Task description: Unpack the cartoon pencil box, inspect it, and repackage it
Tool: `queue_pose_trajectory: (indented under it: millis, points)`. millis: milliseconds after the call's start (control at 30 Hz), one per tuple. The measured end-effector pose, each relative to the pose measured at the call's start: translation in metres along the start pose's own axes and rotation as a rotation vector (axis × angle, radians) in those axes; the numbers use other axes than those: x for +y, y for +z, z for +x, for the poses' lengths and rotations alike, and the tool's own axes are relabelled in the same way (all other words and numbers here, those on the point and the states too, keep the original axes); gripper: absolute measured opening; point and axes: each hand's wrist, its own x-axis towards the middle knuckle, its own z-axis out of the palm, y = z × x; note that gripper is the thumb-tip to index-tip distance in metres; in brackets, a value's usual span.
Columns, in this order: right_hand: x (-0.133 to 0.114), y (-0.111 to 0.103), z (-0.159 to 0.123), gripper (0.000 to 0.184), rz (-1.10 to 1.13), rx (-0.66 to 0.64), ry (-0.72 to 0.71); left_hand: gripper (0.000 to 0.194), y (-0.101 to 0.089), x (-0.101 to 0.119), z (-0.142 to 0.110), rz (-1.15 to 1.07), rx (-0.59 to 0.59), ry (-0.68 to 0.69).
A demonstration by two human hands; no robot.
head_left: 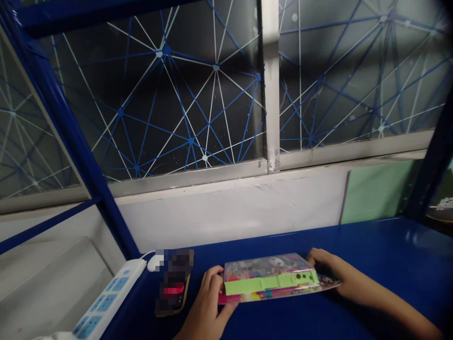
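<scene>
Gripping a flat printed case from both ends, the left hand curls its fingers around the near left end, while the right hand reaches in from the right, its fingers lying over the far right corner. Neither hand is spread wide: the case sits between them, touching both, low over the blue tabletop. Its glossy top is busy with pink, yellow and teal artwork. A lime-green plastic strip with two small dark round holes runs along its near side, and a thinner printed layer sticks out below it toward the right.

Just left of the left hand lies a pixelated phone with a tan edge, near a small white plug on a thin cord. A white power strip with blue sockets runs along the table's left edge. Blue surface continues right of the case and behind it to the far edge, where a scuffed white wall panel rises to a window patterned with a blue-and-white web, framed in blue steel.
</scene>
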Motion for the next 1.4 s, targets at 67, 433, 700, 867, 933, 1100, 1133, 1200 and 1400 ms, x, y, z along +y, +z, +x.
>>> queue_pose_trajectory:
  millis: [67,433,700,867,933,1100,1133,1200,1400]
  points:
    - [-0.004,0.001,-0.004,0.036,-0.044,-0.097,-0.013,0.039,0.000,-0.001,-0.001,-0.033,-0.056,-0.043]
    - [0.004,-0.004,-0.014,0.096,-0.025,-0.288,0.147,0.071,0.010,-0.015,-0.001,0.005,-0.046,-0.062]
    - [-0.001,0.024,-0.005,0.100,-0.141,-0.107,0.098,0.096,0.009,-0.008,0.001,0.020,-0.128,-0.136]
    - [-0.003,0.037,-0.001,0.101,-0.214,-0.059,-0.002,0.097,0.012,-0.010,-0.001,0.103,-0.050,-0.005]
    - [-0.005,0.036,0.000,0.101,-0.228,-0.015,-0.058,0.100,0.013,-0.013,-0.001,0.159,-0.039,0.045]
    - [-0.004,0.026,0.002,0.111,0.084,0.048,0.076,0.098,0.014,-0.019,-0.001,0.281,0.029,0.150]
    - [-0.004,0.024,0.003,0.106,0.168,0.055,0.138,0.096,0.014,-0.018,-0.001,0.303,0.046,0.173]
    - [-0.004,0.021,0.005,0.087,0.329,0.029,0.217,0.094,0.014,-0.019,-0.001,0.326,0.063,0.209]
    - [-0.014,0.018,0.006,0.038,0.693,-0.080,0.132,0.115,0.017,-0.022,-0.003,0.132,0.121,0.116]
